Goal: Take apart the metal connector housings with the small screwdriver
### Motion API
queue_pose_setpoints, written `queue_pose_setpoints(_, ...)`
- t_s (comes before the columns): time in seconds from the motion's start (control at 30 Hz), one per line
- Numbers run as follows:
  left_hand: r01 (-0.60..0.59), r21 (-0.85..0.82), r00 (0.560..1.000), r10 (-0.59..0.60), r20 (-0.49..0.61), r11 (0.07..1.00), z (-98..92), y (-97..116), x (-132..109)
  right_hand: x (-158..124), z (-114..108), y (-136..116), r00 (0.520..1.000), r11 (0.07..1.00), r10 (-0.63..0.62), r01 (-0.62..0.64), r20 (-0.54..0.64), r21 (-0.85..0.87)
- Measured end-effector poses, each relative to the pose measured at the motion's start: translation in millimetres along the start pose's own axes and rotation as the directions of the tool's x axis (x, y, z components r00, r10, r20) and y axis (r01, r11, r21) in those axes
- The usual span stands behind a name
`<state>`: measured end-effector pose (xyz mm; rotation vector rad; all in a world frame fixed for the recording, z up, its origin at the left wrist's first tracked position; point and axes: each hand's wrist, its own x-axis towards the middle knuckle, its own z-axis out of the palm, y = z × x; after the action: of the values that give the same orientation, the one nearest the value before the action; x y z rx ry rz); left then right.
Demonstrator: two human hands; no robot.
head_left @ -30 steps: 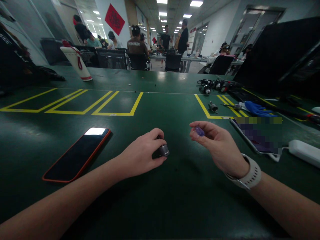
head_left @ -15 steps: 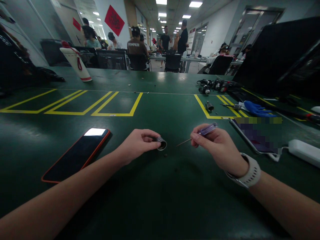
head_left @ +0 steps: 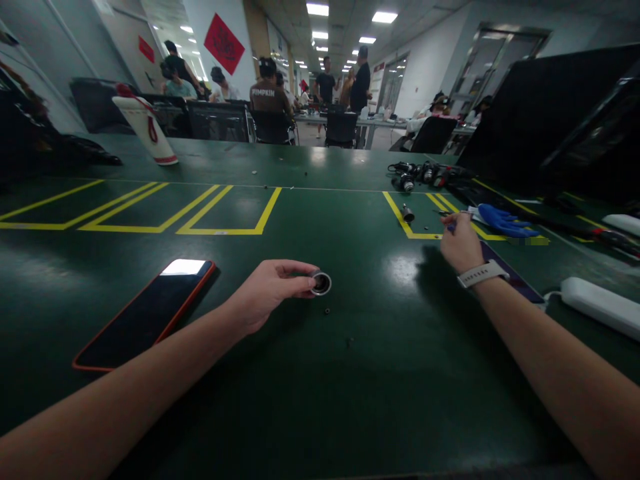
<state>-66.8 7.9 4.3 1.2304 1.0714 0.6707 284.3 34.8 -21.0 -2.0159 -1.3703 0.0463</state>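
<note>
My left hand (head_left: 273,288) pinches a short hollow metal cylinder (head_left: 323,283), its round open end turned towards me. Just below it on the green table lies a tiny dark ring-shaped part (head_left: 327,311). My right hand (head_left: 461,241), with a pale watch strap at the wrist, reaches over the yellow-marked area at the right. Its fingers are closed around the screwdriver (head_left: 451,227), of which only a bit of the purple handle shows. Beside that hand lie a blue glove (head_left: 505,219) and a second metal cylinder (head_left: 407,213).
A phone in an orange case (head_left: 147,313) lies left of my left forearm. Another device (head_left: 515,277) lies partly under my right wrist, near a white power strip (head_left: 600,307). Black-and-silver parts (head_left: 407,181) sit at the back right. A white bottle-like object (head_left: 145,127) stands far left.
My right hand has moved away from the cylinder, forward and right, taking the screwdriver along. My left hand keeps its hold, with the cylinder's opening turned slightly more towards me.
</note>
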Motion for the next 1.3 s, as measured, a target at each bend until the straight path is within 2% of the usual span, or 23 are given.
queue_pose_setpoints(0.07,0.021,-0.008,1.000,-0.021,-0.011,1.000,1.6,2.3,-1.4,1.8,0.6,3.6,0.997,0.995,0.030,-0.023,0.075,-0.093)
queue_pose_setpoints(0.17,0.027,-0.005,1.000,-0.027,-0.006,1.000,2.4,3.9,-2.8,0.6,0.6,2.6,0.980,0.979,0.031,0.011,0.198,-0.205)
queue_pose_setpoints(0.3,0.022,-0.007,1.000,-0.022,-0.006,1.000,1.5,2.6,-2.6,-6.9,-4.2,-9.2,0.929,0.946,-0.027,0.142,0.368,-0.290)
queue_pose_setpoints(0.43,0.020,-0.017,1.000,-0.020,-0.010,1.000,1.0,2.3,-2.3,-32.0,-9.2,-40.1,0.853,0.908,-0.116,0.299,0.509,-0.294)
queue_pose_setpoints(0.53,0.018,-0.037,1.000,-0.019,-0.023,0.999,1.4,3.3,-2.0,-72.1,-13.2,-73.4,0.762,0.878,-0.206,0.421,0.614,-0.228)
queue_pose_setpoints(0.57,0.016,-0.046,0.999,-0.017,-0.031,0.999,1.7,3.6,-1.8,-88.5,-15.4,-84.2,0.710,0.855,-0.270,0.487,0.650,-0.176)
queue_pose_setpoints(0.63,0.013,-0.062,0.999,-0.016,-0.047,0.998,2.6,4.1,-1.2,-121.3,-20.8,-102.2,0.548,0.723,-0.475,0.689,0.688,-0.049)
queue_pose_setpoints(0.67,0.011,-0.069,0.999,-0.014,-0.053,0.998,3.0,4.4,-1.0,-135.9,-23.6,-108.7,0.502,0.683,-0.517,0.731,0.693,-0.019)
queue_pose_setpoints(0.77,0.009,-0.081,0.998,-0.014,-0.069,0.997,4.0,5.3,-1.3,-164.5,-29.5,-117.7,0.428,0.632,-0.576,0.773,0.697,0.048)
queue_pose_setpoints(0.9,0.013,-0.078,0.997,-0.019,-0.072,0.997,4.5,7.4,-3.9,-165.1,-32.6,-116.2,0.416,0.636,-0.648,0.756,0.638,0.153)
queue_pose_setpoints(1.0,0.024,-0.075,0.997,-0.030,-0.073,0.997,5.1,9.3,-6.0,-152.7,-38.2,-115.5,0.444,0.672,-0.662,0.708,0.604,0.217)
queue_pose_setpoints(1.1,0.038,-0.089,0.995,-0.045,-0.084,0.995,6.1,10.0,-7.1,-142.5,-46.8,-116.7,0.537,0.706,-0.689,0.650,0.487,0.281)
queue_pose_setpoints(1.2,0.034,-0.122,0.995,-0.046,-0.093,0.992,6.7,9.5,-7.7,-137.4,-52.9,-117.3,0.645,0.721,-0.685,0.535,0.339,0.440)
queue_pose_setpoints(1.3,0.013,-0.168,0.993,-0.033,-0.116,0.986,7.1,8.6,-8.6,-134.3,-52.3,-115.4,0.705,0.745,-0.623,0.403,0.340,0.532)
